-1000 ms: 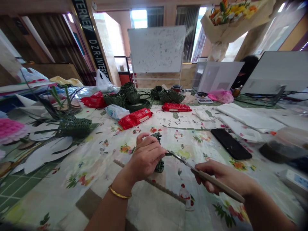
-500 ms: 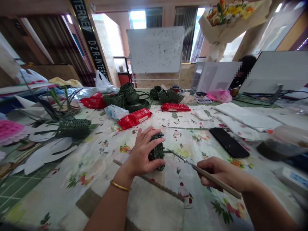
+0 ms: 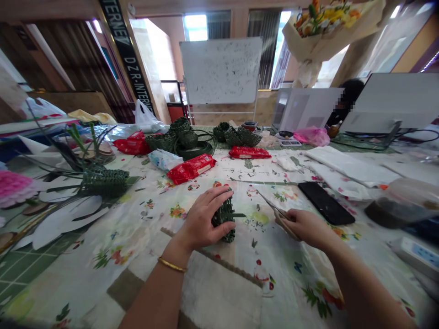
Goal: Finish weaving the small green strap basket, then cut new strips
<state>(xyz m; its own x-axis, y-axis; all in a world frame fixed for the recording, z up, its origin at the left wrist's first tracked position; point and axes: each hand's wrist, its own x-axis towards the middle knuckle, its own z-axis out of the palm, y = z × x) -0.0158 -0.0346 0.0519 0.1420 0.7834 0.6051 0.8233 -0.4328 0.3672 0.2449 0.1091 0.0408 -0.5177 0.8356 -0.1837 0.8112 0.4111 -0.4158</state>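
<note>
1. The left hand [image 3: 200, 224] is pressing down on a woven green leaf piece [image 3: 224, 219], its fingers [image 3: 216, 200] spread over the top and pinning it to the table [image 3: 144, 237].
2. The piece is sitting near the table's front edge, around the middle, with a loose strand [image 3: 239, 214] poking out to the right.
3. The right hand [image 3: 307, 227] is gripping a slim metal blade [image 3: 272, 210] in curled fingers [image 3: 295, 219], tilting it up, clear of the weave.
4. Steady, flat pressure seems best for stopping the weave from shifting, with the blade kept low and close to the strand's base.
5. Small green scraps [image 3: 255, 220] are lying just beside the piece, and a black phone [image 3: 325, 203] is resting farther right.
</note>
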